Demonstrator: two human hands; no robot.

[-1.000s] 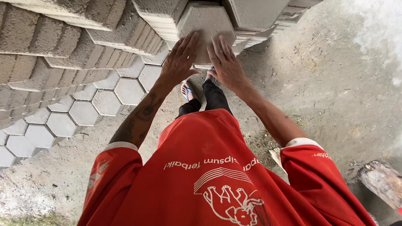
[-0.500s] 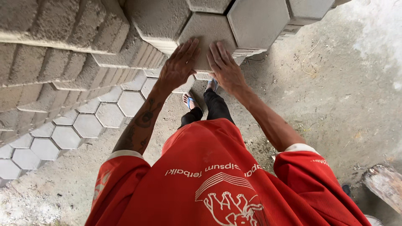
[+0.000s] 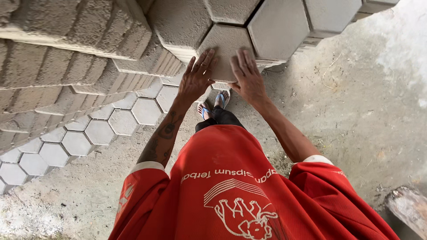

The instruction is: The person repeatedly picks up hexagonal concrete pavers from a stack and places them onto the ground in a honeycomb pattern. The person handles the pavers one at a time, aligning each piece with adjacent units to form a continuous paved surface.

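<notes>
Nearest to us: a loose red shirt [image 3: 231,195] of smooth synthetic cloth, white trim at the sleeve ends, with a white printed animal figure and lettering across the front.

Our left forearm, marked with dark tattoos, and our bare right forearm reach up out of the sleeves.

Below them: dark trousers [image 3: 220,119] and a pair of blue-strapped sandals [image 3: 213,106] on the ground.

Left hand [image 3: 196,80]: fingers spread wide and flat, palm pressed on the lower left edge of a hexagonal paver [image 3: 225,46].

Right hand [image 3: 249,79]: likewise spread flat, fingers together and pointing up, pressed on the lower right part of the same paver. Neither hand is closed round it.

The paver: grey cast concrete, six-sided, with a fine grainy face and chamfered edges. It sits at the top of a stack, flush between neighbouring hexagonal blocks [image 3: 284,26] of the same make, touching them along dark seams.

Left of us: further stacks [image 3: 66,62] of the same blocks seen side-on, their rough, pitted flanks showing in stepped rows, and lower stacks [image 3: 78,142] whose hexagonal tops form a honeycomb pattern.

Ground [image 3: 356,111]: hard, dusty grey earth or cement, mottled, with scattered bits of debris and a paler patch at the upper right.

Lower right corner: a weathered piece of wood [image 3: 407,209], rough and cracked.
</notes>
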